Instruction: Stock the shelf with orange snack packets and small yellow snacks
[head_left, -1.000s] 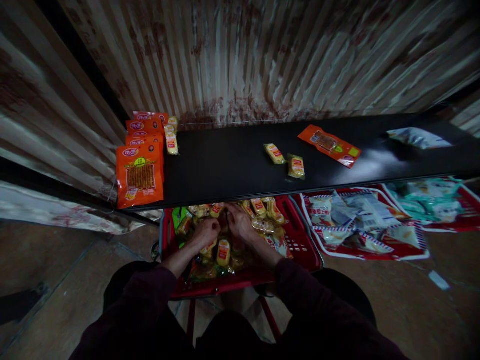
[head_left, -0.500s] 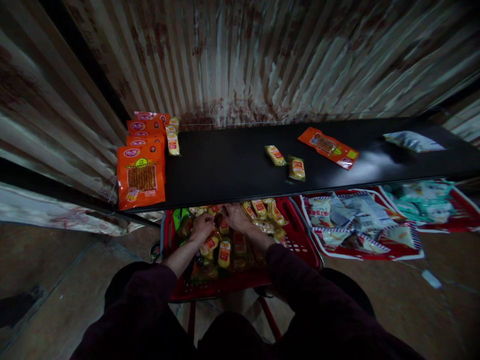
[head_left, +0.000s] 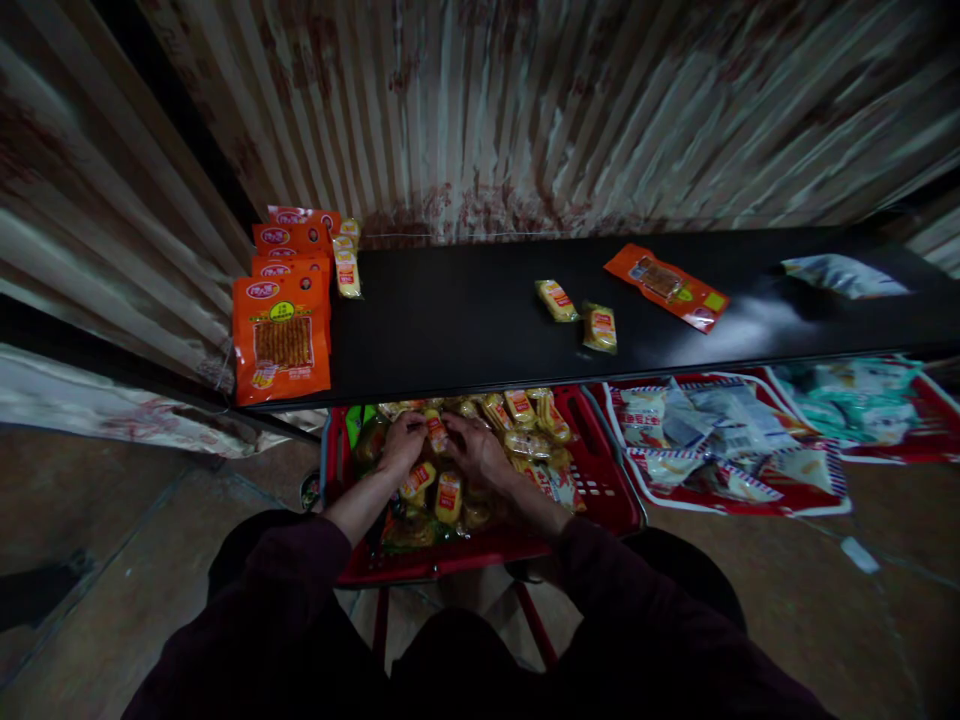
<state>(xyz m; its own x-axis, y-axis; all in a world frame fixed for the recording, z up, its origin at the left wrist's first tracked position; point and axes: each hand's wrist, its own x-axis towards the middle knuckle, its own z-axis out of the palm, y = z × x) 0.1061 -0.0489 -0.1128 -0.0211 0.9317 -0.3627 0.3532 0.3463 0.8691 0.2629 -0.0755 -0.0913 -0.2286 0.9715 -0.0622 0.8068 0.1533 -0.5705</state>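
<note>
In the head view my left hand (head_left: 405, 441) and my right hand (head_left: 477, 452) are over a red shopping basket (head_left: 611, 515) full of small yellow snack packets. Between them is one wrapped snack cake (head_left: 436, 431) with a red and yellow label. The fingers of both hands are closed on its two sides. More wrapped cakes, such as a packet (head_left: 448, 497) below my hands, lie loosely in the basket. The shelf's front edge is just beyond my fingers.
On the black shelf (head_left: 450, 330) stand orange snack bags (head_left: 282, 340) with yellow packets (head_left: 346, 268) beside them. Two cakes (head_left: 577, 315), an orange bag (head_left: 667, 287) and a silvery bag (head_left: 844, 276) lie rightward. Two more red baskets (head_left: 739, 508) hold bags below.
A wrapped cake now shows between my hands, label up. My right hand has drawn back a little toward me. The view has shifted slightly.
</note>
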